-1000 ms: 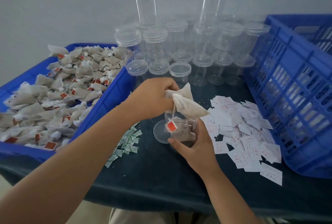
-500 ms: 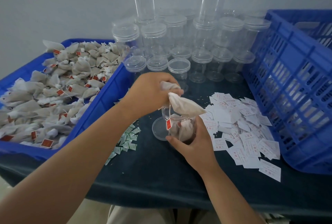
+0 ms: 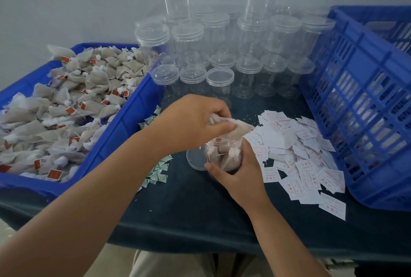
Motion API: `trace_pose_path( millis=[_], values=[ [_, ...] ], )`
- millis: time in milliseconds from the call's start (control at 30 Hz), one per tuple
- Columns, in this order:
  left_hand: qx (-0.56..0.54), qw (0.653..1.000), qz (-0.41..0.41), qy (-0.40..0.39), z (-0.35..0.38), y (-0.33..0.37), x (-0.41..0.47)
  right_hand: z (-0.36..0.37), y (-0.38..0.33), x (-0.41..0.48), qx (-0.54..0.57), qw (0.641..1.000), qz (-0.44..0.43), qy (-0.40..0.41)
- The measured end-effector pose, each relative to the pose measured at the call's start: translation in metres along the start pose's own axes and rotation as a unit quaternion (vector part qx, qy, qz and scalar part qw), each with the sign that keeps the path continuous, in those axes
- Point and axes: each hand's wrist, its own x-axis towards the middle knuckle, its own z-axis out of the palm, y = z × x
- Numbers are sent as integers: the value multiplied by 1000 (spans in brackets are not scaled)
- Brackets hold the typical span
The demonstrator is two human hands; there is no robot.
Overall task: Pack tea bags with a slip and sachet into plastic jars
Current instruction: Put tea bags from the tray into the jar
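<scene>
A clear plastic jar (image 3: 222,154) stands on the dark table, with several tea bags inside. My right hand (image 3: 240,174) grips it from the near right side. My left hand (image 3: 195,121) pinches a beige tea bag (image 3: 235,129) right at the jar's mouth, its lower end inside the rim. The jar's lid (image 3: 194,160) lies flat to the left of the jar. White paper slips (image 3: 298,156) are heaped on the right. Small green-and-white sachets (image 3: 156,173) lie partly hidden under my left forearm.
A blue tray (image 3: 124,125) piled with tea bags (image 3: 73,107) fills the left. A tall blue lattice crate (image 3: 364,107) stands at the right. Several lidded empty jars (image 3: 220,76) and two tall clear tubes stand at the back against the wall.
My left hand has lowered the tea bag toward the jar's mouth; its red tag has dropped inside. My right hand keeps hold of the jar.
</scene>
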Motion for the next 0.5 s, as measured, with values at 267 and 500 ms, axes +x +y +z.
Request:
trace_pose_path(
  millis=[267,500],
  values=[
    [43,997,-16,-61,-5,1,1,-2,-4,-1,37,999,-8,-5],
    [0,988,-17,-152,6,8,-3,-2,-4,-1,21,1000,-4,-12]
  ],
)
